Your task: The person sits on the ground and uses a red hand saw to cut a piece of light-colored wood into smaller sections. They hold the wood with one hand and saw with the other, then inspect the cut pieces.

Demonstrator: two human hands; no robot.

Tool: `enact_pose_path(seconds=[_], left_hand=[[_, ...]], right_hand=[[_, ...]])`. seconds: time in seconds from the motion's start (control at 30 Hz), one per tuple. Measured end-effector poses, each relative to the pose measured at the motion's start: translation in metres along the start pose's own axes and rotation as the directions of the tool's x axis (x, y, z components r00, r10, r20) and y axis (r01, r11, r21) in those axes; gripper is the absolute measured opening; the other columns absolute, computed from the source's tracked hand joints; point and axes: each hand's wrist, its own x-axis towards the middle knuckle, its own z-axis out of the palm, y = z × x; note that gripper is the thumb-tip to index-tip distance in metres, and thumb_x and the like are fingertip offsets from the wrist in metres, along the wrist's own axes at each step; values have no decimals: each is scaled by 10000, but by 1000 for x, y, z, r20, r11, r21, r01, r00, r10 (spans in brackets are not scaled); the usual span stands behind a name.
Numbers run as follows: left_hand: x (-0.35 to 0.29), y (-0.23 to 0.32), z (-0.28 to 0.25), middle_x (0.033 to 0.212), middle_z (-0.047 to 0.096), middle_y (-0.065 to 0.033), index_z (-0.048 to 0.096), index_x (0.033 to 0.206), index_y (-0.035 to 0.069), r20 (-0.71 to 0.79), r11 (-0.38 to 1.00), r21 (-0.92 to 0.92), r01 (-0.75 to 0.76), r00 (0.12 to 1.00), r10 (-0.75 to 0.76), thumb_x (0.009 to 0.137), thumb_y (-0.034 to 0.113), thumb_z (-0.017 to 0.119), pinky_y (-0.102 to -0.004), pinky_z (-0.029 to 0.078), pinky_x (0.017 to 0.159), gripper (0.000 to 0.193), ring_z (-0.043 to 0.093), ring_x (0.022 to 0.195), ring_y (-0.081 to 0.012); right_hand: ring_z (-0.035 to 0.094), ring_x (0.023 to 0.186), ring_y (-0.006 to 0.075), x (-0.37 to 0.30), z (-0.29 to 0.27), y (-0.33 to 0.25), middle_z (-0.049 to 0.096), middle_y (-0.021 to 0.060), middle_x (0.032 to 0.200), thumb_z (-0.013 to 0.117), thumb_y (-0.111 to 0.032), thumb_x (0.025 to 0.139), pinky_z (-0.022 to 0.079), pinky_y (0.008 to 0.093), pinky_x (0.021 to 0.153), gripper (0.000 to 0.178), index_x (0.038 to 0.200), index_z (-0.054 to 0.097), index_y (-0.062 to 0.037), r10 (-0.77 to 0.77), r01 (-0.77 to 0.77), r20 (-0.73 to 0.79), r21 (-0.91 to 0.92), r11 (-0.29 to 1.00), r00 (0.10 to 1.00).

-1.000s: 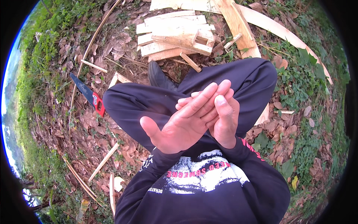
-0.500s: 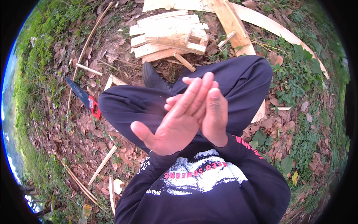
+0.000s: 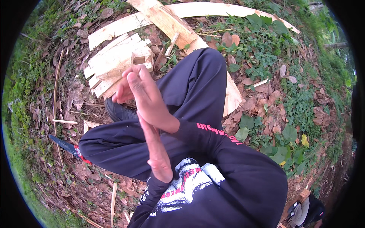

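My left hand (image 3: 156,155) is held above my lap with its fingers stretched out, seen edge-on. Its fingertips meet the heel of my right hand (image 3: 150,99). That right hand reaches up and to the left, fingers apart and slightly bent, with nothing in it. Just beyond its fingers lies a stack of pale wooden boards (image 3: 110,57) with a small open wooden frame on top. Beside my left knee a handsaw (image 3: 65,146) with a dark blade and red handle rests on the ground, its handle partly covered by my trouser leg.
A long plank (image 3: 167,21) slants behind my bent knee, crossing a curved pale board (image 3: 228,9). Thin wood strips (image 3: 113,201) lie among dry leaves at left. Green plants grow at right. Grey and black items (image 3: 304,211), hard to make out, sit at the lower right.
The view has swung to the right, so the boards and saw appear farther left. My palms were pressed together; now my right hand has slid forward past my left fingers.
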Motion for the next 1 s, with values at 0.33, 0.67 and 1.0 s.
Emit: enact_pose_path(seconds=[0.33,0.67,1.0], left_hand=[[70,35,-13,1611,-29,-197,-22,1558,111,-278,851,-521,61,931,-237,928,706,241,-448,37,1196,905,6,1495,-334],[27,-4,-72,1474,378,-257,264,1479,-42,-37,889,-453,66,995,-93,1027,257,376,-364,511,874,554,565,1185,-349],[55,-82,-170,515,377,18,502,684,67,-315,905,-404,-135,949,1,859,-59,476,-242,239,501,217,298,454,-70]], right_hand=[[108,1485,351,-47,8,29,212,170,1585,290,-316,1038,13,554,1170,492,1480,361,-111,-367,629,514,-571,528,775],[528,671,79,4,-70,52,566,37,758,370,-174,1057,430,215,578,249,1114,546,-8,-173,150,-64,-262,953,983],[368,419,51,-6,-58,58,395,-25,503,441,-317,1048,308,230,406,404,746,465,-50,169,-155,39,-235,959,985]])
